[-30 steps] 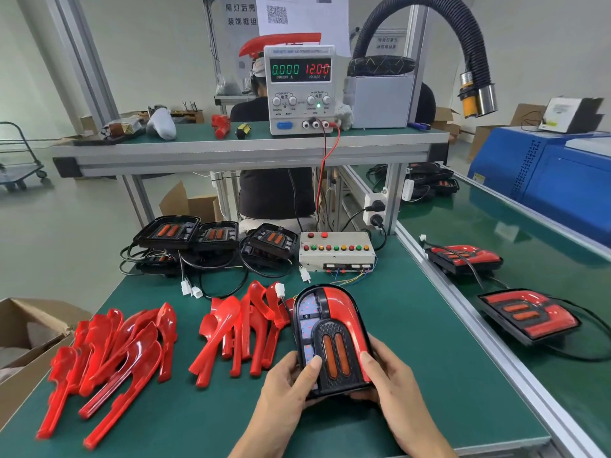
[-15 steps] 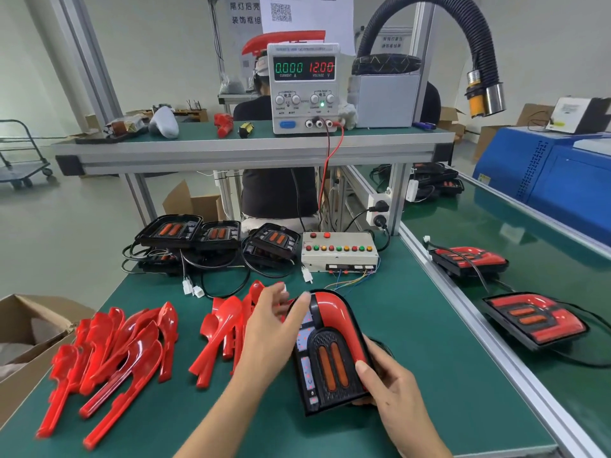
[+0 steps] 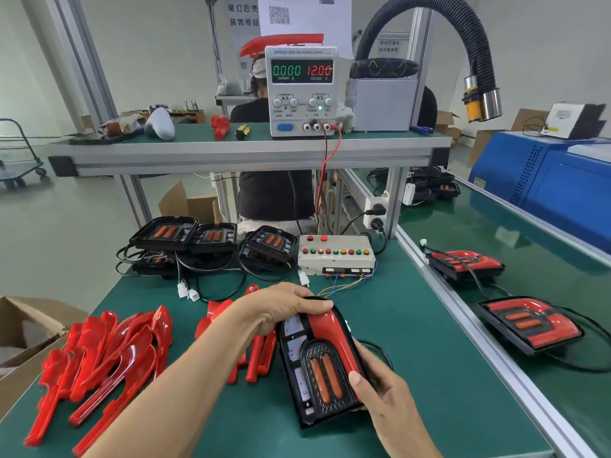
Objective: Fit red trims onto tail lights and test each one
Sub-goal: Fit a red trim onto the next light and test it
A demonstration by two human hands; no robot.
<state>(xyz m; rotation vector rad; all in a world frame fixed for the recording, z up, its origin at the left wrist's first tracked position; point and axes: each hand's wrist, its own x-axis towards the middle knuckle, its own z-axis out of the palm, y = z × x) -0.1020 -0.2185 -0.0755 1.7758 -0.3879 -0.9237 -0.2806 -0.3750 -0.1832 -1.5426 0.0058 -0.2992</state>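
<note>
One tail light (image 3: pixel 325 368) is gripped by left hand (image 3: pixel 281 307) and right hand (image 3: pixel 385 396), red trim (image 3: pixel 330 332) being pressed on; two finished lights (image 3: pixel 529 325) are parked right, plenty of loose trims (image 3: pixel 109 352) left.

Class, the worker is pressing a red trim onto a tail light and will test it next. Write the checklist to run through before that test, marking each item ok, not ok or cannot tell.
1. Red trim lies along the tail light: ok.
2. Trim fully clipped in under the left hand: cannot tell.
3. Right hand holds the light's near right edge: ok.
4. Power supply on, reading 12.00 volts: ok.
5. Light's lead plugged into the test box: cannot tell.
6. Current reads 0.000, so nothing is drawing power: ok.
</note>
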